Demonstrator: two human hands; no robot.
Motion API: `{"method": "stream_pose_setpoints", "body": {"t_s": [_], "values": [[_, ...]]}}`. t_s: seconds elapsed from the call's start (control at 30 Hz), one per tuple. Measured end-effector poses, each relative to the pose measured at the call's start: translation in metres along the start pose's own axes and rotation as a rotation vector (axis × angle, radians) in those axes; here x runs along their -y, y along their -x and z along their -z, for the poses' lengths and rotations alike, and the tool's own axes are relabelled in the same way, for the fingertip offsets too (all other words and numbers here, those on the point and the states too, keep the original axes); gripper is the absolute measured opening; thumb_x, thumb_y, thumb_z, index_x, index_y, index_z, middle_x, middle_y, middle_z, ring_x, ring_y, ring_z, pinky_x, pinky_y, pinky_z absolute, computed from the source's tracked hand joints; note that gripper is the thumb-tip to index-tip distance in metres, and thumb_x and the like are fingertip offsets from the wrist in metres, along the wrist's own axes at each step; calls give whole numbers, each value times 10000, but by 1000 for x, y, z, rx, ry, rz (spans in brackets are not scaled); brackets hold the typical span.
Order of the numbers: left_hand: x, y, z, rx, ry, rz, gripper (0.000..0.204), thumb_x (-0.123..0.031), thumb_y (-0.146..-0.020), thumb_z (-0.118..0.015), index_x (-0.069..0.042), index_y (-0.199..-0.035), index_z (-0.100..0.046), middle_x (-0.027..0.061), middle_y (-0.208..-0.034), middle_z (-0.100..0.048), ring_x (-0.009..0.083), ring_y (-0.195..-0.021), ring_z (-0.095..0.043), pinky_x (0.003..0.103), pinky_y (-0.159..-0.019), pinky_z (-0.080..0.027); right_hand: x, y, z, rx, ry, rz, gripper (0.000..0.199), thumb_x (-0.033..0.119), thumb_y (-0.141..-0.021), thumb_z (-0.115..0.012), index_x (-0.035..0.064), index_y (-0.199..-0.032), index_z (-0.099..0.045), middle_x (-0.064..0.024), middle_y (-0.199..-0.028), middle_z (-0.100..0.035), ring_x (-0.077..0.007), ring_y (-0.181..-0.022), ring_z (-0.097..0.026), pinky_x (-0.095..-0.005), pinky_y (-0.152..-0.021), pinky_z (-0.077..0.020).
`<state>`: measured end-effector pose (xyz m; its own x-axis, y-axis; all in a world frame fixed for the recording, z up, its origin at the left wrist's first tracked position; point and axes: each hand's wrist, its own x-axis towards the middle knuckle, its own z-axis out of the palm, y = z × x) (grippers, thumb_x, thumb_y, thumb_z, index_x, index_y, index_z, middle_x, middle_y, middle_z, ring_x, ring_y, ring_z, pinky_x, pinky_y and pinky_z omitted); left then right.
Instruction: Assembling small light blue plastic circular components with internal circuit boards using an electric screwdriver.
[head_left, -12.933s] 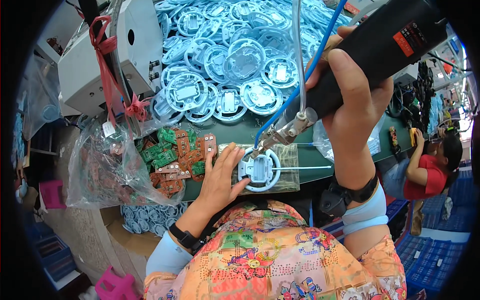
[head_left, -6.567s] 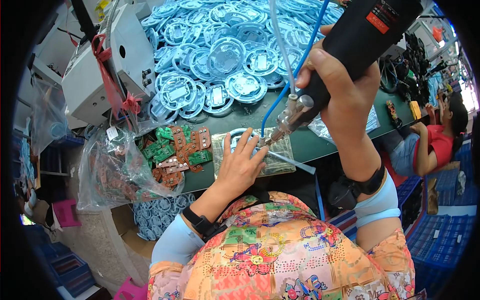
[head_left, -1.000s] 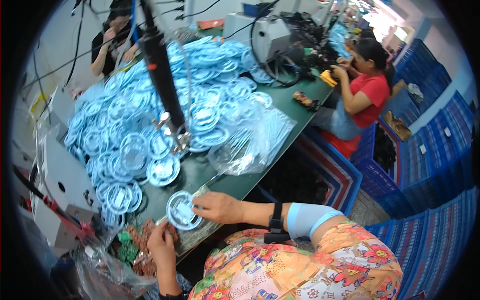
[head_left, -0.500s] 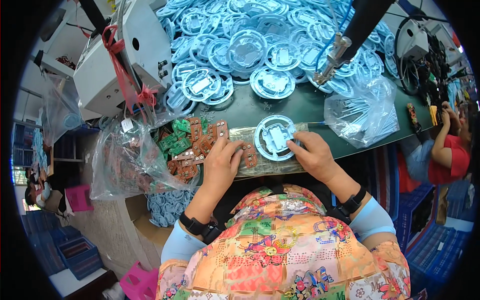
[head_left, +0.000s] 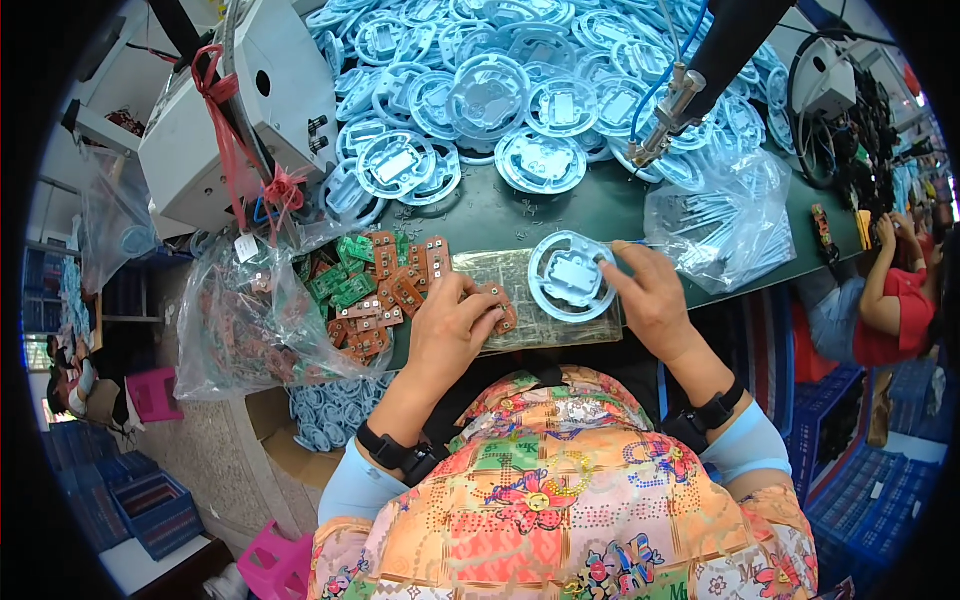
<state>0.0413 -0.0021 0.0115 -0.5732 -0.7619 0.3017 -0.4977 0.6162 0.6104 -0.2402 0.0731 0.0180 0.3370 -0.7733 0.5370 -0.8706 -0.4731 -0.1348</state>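
Near center frame, my left fingers (head_left: 466,311) pinch a brown circuit board (head_left: 506,309) by its edge; my right fingers (head_left: 633,260) grip a pale-blue wheel (head_left: 573,278) by the rim, presumably leaving its middle uncovered.

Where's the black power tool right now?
Head view, upper right: the black power tool slants over the right part of the blue wheel pile, beyond the right hand.

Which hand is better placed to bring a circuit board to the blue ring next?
Probably the left hand: it pinches an orange-brown circuit board left of the blue ring and is nearer the board pile. The right hand is occupied, gripping the ring's right side.
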Motion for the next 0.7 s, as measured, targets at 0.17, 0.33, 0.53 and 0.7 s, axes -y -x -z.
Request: {"method": "stream_pose_setpoints", "body": {"t_s": [0.17, 0.33, 0.53, 0.7], "values": [[-1, 1, -2, -7, -27, -2, 196, -87, -752, -774, -67, -937, -710, 86, -906, -554, 273, -856, -569, 380, -702, -472, 39, -19, 11, 184, -70, -85, 452, 207, -723, -755, 44, -1127, -636, -98, -1013, -593, -256, -803, -565, -379, -677, -449], [1, 2, -3, -43, -47, -59, 195, -55, -736, -775, -67, -919, -709, 87, -914, -575, 273, -855, -572, 377, -696, -472, 30, -1, -5, 245, -1, -57, 357, 152, -751, -676, 30, -1085, -646, -107, -993, -605, -246, -760, -580, -347, -627, -479], [4, 3, 10, -98, -84, -96, 202, -32, -722, -777, -58, -912, -714, 87, -930, -594, 268, -860, -573, 367, -700, -480, 15, 2, -13, 21, -91, -21, 310, 44, -759, -628, 4, -1067, -629, -176, -1150, -617, -349, -1064, -630, -414, -886, -538], [-1, -17, 16, -92, -42, -138, 201, -28, -725, -773, -57, -915, -715, 92, -949, -602, 273, -864, -566, 365, -720, -476, 14, 3, -22, 28, -169, -42, 272, 37, -802, -623, -3, -1072, -610, -180, -1246, -600, -361, -1152, -596, -442, -978, -495]]}}
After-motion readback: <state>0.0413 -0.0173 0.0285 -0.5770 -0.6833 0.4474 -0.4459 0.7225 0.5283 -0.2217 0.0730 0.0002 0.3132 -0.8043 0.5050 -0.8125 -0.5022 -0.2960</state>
